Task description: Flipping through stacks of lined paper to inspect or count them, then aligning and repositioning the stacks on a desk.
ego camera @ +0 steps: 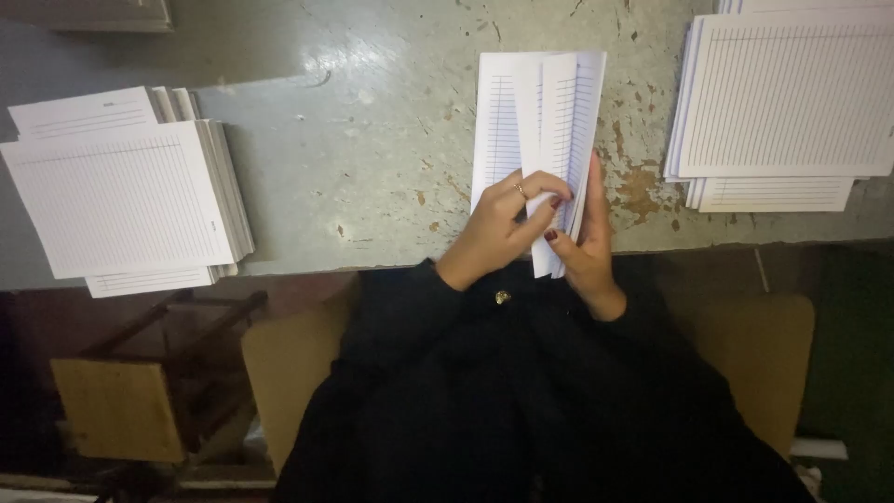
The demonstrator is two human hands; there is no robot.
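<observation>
A worn, grey-green counter [372, 140] with chipped paint is seen from above, at whose near edge a person in dark clothing is seated. A folded bundle of lined white sheets [540, 121] is held at the middle of the counter's near edge, its far end resting on the counter and its near end raised between the hands. The left hand [498, 228] is curled over the bundle from the left, with a ring worn on one finger and the fingertips pressed onto the top sheet. The right hand [589, 242] is closed around the bundle's right edge, with the thumb laid across the near end, so the paper is pinched between both hands. The nails are painted dark red. The top sheets are partly folded lengthwise, so that narrow strips of ruled lines are shown. On the left of the counter, well apart from the hands, a thick stack of lined paper [130, 196] is laid, with some sheets fanned out beneath it. On the right, at the far corner, another stack of lined sheets [782, 93] is set, partly cut off by the frame. Below the counter on the left, a wooden stool [121, 401] is seen in shadow.
</observation>
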